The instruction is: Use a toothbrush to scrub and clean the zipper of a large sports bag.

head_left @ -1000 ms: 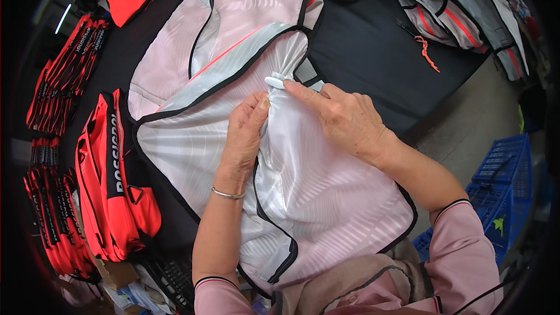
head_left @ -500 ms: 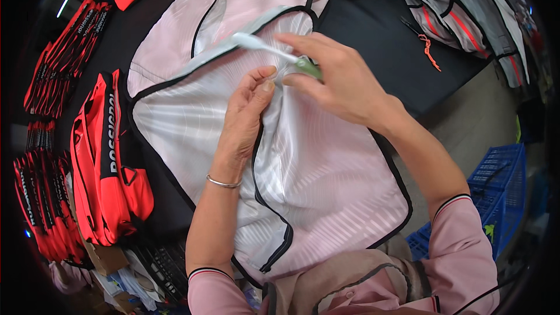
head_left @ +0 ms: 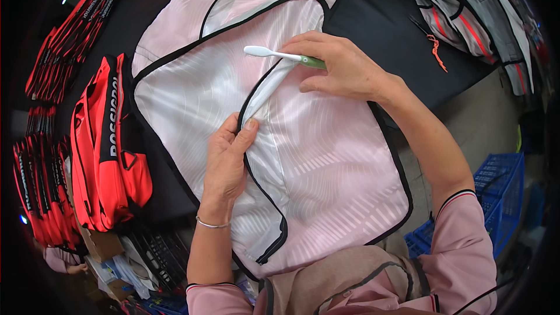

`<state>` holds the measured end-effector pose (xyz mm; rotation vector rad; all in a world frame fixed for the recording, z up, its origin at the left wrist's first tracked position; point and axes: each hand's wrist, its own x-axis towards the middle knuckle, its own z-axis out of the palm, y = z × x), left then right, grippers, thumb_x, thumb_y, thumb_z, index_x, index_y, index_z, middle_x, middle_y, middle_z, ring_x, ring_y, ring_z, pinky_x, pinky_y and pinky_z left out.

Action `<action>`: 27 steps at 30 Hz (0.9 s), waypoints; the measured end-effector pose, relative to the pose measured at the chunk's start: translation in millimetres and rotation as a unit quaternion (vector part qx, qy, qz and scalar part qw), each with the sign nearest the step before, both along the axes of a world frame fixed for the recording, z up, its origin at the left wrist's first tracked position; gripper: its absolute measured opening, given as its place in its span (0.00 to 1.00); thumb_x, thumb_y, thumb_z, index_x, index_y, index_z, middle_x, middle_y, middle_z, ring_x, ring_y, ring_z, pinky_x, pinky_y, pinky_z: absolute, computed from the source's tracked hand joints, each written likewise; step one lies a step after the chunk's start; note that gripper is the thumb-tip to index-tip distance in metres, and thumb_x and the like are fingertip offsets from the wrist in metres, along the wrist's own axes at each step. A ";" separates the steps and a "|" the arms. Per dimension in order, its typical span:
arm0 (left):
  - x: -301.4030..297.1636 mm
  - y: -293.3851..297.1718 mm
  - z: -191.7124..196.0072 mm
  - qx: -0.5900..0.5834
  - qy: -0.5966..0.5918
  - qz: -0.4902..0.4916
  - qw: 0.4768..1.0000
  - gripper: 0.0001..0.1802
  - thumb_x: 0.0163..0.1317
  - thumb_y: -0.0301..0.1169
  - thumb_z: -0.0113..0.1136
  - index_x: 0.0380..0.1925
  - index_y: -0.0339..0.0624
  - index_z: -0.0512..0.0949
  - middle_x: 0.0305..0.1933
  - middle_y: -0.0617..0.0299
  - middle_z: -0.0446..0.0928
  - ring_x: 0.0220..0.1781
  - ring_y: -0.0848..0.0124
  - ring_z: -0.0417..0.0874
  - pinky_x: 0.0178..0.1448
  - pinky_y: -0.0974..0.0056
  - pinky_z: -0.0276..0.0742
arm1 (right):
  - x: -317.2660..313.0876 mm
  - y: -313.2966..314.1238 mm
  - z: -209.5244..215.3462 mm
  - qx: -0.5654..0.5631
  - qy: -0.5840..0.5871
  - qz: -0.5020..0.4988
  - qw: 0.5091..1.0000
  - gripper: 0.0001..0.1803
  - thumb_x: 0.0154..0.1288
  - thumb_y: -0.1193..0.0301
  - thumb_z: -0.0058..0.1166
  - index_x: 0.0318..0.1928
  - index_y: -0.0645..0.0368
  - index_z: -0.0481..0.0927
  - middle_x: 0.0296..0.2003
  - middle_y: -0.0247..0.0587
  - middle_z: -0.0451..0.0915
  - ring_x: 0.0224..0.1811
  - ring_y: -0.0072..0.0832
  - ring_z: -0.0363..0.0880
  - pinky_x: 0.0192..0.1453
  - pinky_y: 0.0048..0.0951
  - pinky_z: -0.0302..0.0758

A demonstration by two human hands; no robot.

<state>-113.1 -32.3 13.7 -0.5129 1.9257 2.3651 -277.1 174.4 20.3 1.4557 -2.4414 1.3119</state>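
A large pale pink and silvery bag piece (head_left: 344, 157) with black-bound edges lies spread before me. Running down its middle is a black zipper (head_left: 258, 182) with an opening beside it. My left hand (head_left: 226, 160) is closed, pinching the zipper edge between thumb and fingers. Above and right of it, my right hand (head_left: 344, 64) grips a toothbrush (head_left: 291, 57) by its green handle. The brush's white head points left, over the fabric near the zipper's upper end. Part of the handle is hidden in the right hand.
Red bags (head_left: 105, 157) and stacks of folded red pieces (head_left: 67, 46) line the left side. Grey bag pieces (head_left: 472, 29) lie at the far right of the black table (head_left: 379, 41), near an orange cord (head_left: 436, 52). Blue crates (head_left: 496, 192) stand at the lower right.
My left hand has moved down along the zipper, drawing its edge out straighter. My right hand, still holding the toothbrush, has shifted slightly right. The fabric's raised upper fold now lies flatter.
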 end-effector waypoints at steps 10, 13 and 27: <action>2.8 0.1 -21.1 0.143 0.001 0.051 0.988 0.20 0.76 0.37 0.54 0.60 0.33 0.75 0.51 0.61 0.83 0.49 0.75 0.84 0.57 0.66 0.80 | 11.6 -20.2 15.8 -0.024 -0.021 0.049 0.998 0.14 0.55 0.82 0.64 0.44 0.62 0.84 0.42 0.39 0.80 0.37 0.33 0.81 0.40 0.31 0.76; -0.4 11.1 -12.0 0.145 -0.004 0.068 0.987 0.21 0.76 0.38 0.53 0.58 0.33 0.75 0.52 0.60 0.83 0.50 0.74 0.83 0.58 0.67 0.79 | 5.5 -29.4 5.5 -0.065 0.027 0.055 0.996 0.14 0.55 0.81 0.65 0.44 0.63 0.84 0.40 0.39 0.80 0.38 0.34 0.81 0.41 0.33 0.76; 0.4 12.7 -12.3 0.071 0.009 0.033 0.997 0.19 0.68 0.38 0.67 0.52 0.36 0.82 0.45 0.67 0.83 0.46 0.81 0.79 0.55 0.70 0.75 | -26.9 -34.5 42.2 0.142 -0.063 0.188 0.970 0.09 0.62 0.72 0.61 0.37 0.67 0.79 0.28 0.43 0.76 0.31 0.34 0.75 0.38 0.34 0.72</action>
